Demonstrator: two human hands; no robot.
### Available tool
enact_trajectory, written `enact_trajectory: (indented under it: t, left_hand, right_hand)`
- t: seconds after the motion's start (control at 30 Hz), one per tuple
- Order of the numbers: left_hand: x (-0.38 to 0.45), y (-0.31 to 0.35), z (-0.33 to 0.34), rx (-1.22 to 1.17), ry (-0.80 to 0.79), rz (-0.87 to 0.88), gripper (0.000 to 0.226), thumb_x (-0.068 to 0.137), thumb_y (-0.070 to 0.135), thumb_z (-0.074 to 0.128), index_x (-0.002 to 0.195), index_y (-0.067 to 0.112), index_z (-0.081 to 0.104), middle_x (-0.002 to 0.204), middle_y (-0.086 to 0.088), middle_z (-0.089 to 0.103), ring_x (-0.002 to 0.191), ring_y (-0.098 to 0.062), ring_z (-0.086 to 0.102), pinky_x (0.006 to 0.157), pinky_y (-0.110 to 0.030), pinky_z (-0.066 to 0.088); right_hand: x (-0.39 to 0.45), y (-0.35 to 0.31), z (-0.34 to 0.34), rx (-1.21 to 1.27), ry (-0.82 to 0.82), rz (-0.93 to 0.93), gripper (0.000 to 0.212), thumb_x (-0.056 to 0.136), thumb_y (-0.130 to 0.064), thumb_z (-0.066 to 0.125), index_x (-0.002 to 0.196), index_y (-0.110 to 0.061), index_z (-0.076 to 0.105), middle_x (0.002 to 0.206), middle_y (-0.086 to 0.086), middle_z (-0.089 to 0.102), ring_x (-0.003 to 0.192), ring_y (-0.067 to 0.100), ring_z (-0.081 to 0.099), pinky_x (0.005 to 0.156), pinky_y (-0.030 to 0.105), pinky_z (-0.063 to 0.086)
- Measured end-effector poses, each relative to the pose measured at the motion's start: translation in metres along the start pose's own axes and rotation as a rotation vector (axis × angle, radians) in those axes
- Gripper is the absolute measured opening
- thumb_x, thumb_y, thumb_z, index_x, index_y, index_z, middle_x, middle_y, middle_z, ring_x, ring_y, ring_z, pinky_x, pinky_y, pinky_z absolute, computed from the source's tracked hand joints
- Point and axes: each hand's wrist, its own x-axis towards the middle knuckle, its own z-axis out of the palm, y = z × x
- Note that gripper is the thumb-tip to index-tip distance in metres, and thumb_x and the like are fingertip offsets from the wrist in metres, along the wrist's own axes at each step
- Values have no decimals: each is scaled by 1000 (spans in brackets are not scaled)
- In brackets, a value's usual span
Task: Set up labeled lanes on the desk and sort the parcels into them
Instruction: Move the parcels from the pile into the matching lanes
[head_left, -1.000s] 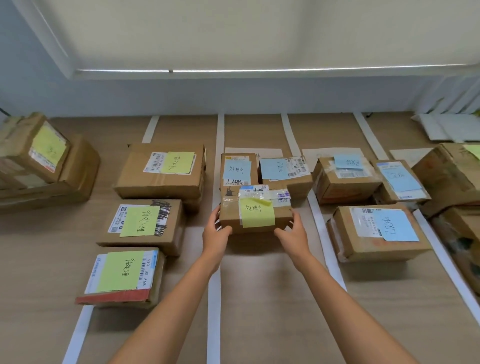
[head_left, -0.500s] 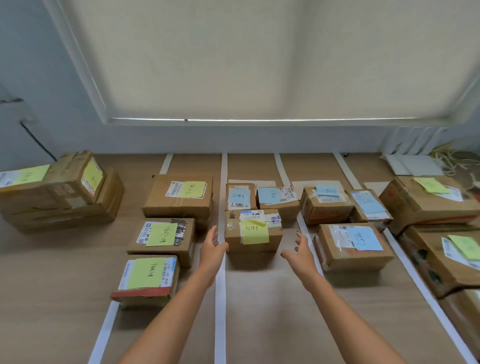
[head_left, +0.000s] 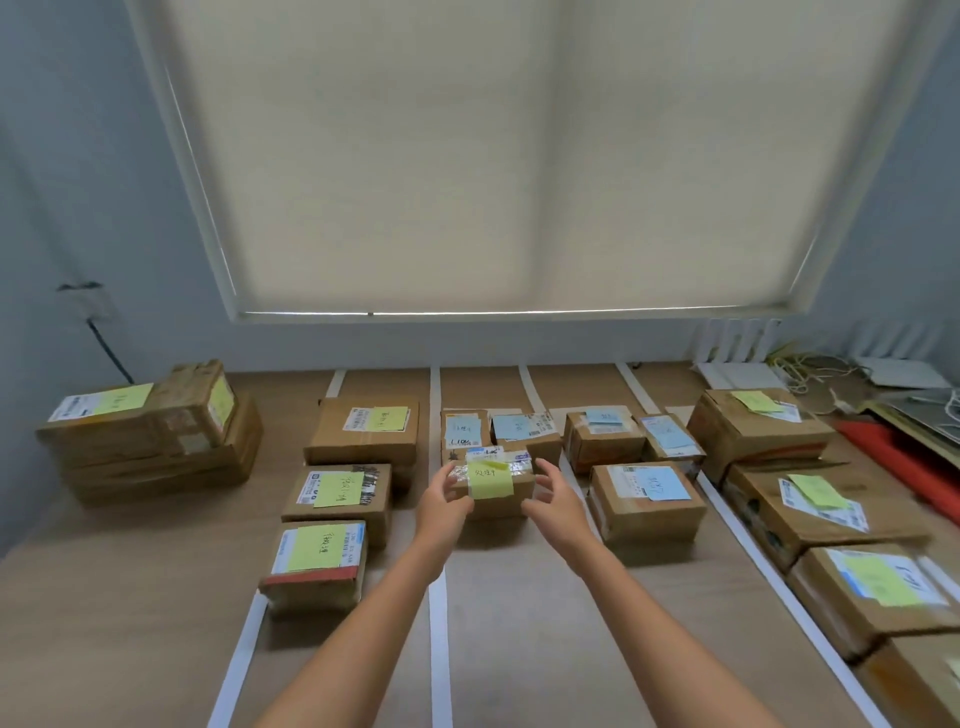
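A small cardboard parcel (head_left: 491, 486) with a yellow note on its top sits on the desk (head_left: 519, 649) in the middle lane, in front of two parcels with blue notes (head_left: 462, 431). My left hand (head_left: 441, 501) is at the small parcel's left end and my right hand (head_left: 561, 501) at its right end. Both have loosely curved fingers and hold nothing. Whether the fingertips touch the parcel I cannot tell. White tape strips (head_left: 439, 623) mark the lanes.
The left lane holds three parcels with green notes (head_left: 337, 493). The right lane holds three with blue notes (head_left: 647, 499). A stack of boxes (head_left: 150, 431) stands far left. More boxes (head_left: 821, 509) line the right side, beside a red sheet (head_left: 904, 462), cables and white devices (head_left: 737, 358).
A second ago both hands gripped the yellow-noted parcel. They let go and spread open, and now hover at its ends. The view has tilted upward.
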Motion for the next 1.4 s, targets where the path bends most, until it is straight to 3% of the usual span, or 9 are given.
enact_trajectory:
  t: [0.1, 0.23, 0.3, 0.47, 0.73, 0.83, 1.0, 1.27, 1.4]
  left_hand:
    - [-13, 5, -3, -1, -4, 14, 60, 89, -1, 51, 142, 24, 35, 139, -3, 48, 114, -10, 44, 77, -15, 40]
    - [-25, 6, -15, 0, -14, 37, 59, 90, -1, 52, 141, 24, 36, 138, -3, 47, 109, -6, 41, 70, -10, 40]
    - [-28, 4, -27, 8, -2, 55, 59, 89, 0, 53, 140, 24, 36, 138, -2, 47, 113, -8, 42, 78, -14, 40]
    - [-32, -3, -64, 45, 6, 63, 60, 89, -1, 51, 142, 22, 36, 142, -6, 42, 130, -24, 41, 99, -35, 42]
    - [-16, -17, -211, 84, -10, 89, 59, 88, 0, 50, 141, 22, 37, 138, -7, 44, 123, -20, 44, 92, -28, 45]
    - [-7, -14, -291, 125, -3, 110, 60, 89, 3, 53, 142, 22, 34, 138, -5, 44, 118, -14, 44, 79, -18, 46]
    - [4, -2, -402, 145, 79, 121, 58, 90, 2, 50, 142, 22, 35, 139, -6, 44, 124, -20, 44, 96, -31, 44]
    - [24, -18, -482, 107, 87, 67, 58, 89, 0, 49, 141, 22, 36, 141, -6, 43, 127, -23, 42, 94, -31, 40]
    - [45, -23, -500, 104, 80, 51, 58, 89, 0, 50, 141, 23, 36, 142, -6, 43, 129, -24, 41, 98, -34, 40]
  right_hand:
    - [-13, -9, 6, 10, -6, -26, 69, 86, -1, 59, 144, -23, 30, 142, 6, 45, 128, 21, 45, 59, 6, 45]
    - [-23, -17, 19, 25, -3, -71, 67, 85, -1, 60, 141, -24, 34, 138, 6, 47, 116, 14, 49, 55, 7, 47]
    - [-26, -19, 28, 34, 11, -99, 64, 85, -3, 62, 139, -25, 37, 136, 5, 48, 109, 10, 49, 54, 5, 47]
    - [-32, -21, 61, 39, 55, -122, 62, 84, 0, 60, 138, -23, 42, 133, 6, 50, 110, 12, 51, 71, 15, 49]
    - [-42, -56, 202, 12, 56, -152, 58, 84, 0, 59, 137, -18, 44, 130, 8, 53, 108, 13, 51, 81, 22, 48]
    - [-49, -85, 270, 37, 16, -145, 58, 85, -2, 58, 137, -21, 42, 132, 6, 53, 113, 16, 53, 81, 24, 51]
    - [-59, -129, 365, 64, -29, -153, 56, 85, 0, 56, 137, -18, 43, 133, 8, 50, 118, 23, 51, 82, 25, 48]
    - [-44, -164, 451, -10, -83, -171, 60, 85, -2, 56, 140, -20, 40, 137, 8, 48, 119, 21, 50, 91, 30, 48]
    - [-25, -169, 472, -43, -90, -165, 59, 85, -3, 55, 139, -21, 40, 136, 8, 48, 112, 17, 50, 85, 27, 44]
